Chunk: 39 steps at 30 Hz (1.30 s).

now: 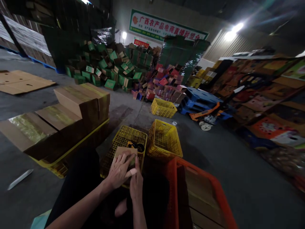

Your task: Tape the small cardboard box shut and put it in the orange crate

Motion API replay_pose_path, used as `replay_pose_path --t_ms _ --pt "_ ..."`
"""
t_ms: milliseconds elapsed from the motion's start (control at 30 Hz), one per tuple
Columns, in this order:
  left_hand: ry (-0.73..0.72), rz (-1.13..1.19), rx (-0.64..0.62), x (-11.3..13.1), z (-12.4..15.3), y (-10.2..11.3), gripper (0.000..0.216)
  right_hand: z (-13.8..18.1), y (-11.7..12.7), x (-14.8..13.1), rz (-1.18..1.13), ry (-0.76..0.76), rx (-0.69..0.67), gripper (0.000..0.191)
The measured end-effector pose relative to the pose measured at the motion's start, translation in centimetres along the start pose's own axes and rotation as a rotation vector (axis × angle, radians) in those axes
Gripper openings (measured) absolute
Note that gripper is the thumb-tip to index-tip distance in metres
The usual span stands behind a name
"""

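Observation:
My left hand [119, 171] lies over a small brown cardboard piece [122, 152], fingers curled onto its near edge. My right hand [136, 182] is pressed against the left one, fingers together and pointing up at the same cardboard. Both hands grip it over an upturned yellow plastic crate [128, 135]. A tape dispenser with a dark roll [137, 146] rests on that crate just beyond the cardboard. My dark-clothed legs are below the hands.
A second yellow crate [164, 140] stands to the right, a third [163, 107] farther back. An orange crate [202, 190] is at the near right. Stacked flat brown cartons [71, 108] sit left on a yellow pallet. Green and red boxes are piled behind; a pallet jack [205, 116] stands right.

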State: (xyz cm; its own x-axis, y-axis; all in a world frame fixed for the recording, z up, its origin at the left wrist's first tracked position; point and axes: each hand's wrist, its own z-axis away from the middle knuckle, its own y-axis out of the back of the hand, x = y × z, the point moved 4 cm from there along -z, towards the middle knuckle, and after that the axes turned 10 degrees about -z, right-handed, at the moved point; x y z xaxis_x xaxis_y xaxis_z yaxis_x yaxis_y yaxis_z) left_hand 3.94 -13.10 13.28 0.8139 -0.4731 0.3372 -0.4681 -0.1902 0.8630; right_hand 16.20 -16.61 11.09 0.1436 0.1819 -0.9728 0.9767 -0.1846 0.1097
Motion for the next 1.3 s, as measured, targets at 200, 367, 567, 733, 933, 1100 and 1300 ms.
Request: replay_pose_path --t_ms 200,367,567,733,933,1100,1300 --pt "-0.127 0.042 -0.004 0.6 1.1 -0.2 0.080 -0.4 0.3 0.2 -0.010 -0.068 0.057 0.062" --pt "-0.202 0.017 -0.038 0.1 3.4 -0.2 0.078 -0.5 1.5 0.7 0.056 -0.136 0.121 0.060" --pt "-0.154 0.031 -0.013 -1.0 4.6 -0.5 0.068 -0.9 2.9 0.1 0.127 -0.025 0.125 0.053" --pt "-0.146 0.061 -0.018 -1.6 4.3 -0.9 0.061 -1.9 2.9 0.1 0.215 0.039 0.050 0.051" --pt "-0.117 0.081 -0.013 -2.1 4.3 -0.7 0.056 -3.1 2.8 -0.6 0.273 0.072 -0.039 0.049" --pt "-0.115 0.093 -0.015 -1.9 4.2 -0.8 0.056 -3.7 2.9 -0.8 0.298 0.094 -0.065 0.046" --pt "-0.134 0.087 -0.018 -1.6 4.3 -1.1 0.057 -3.5 2.6 -0.5 0.290 0.077 -0.062 0.039"
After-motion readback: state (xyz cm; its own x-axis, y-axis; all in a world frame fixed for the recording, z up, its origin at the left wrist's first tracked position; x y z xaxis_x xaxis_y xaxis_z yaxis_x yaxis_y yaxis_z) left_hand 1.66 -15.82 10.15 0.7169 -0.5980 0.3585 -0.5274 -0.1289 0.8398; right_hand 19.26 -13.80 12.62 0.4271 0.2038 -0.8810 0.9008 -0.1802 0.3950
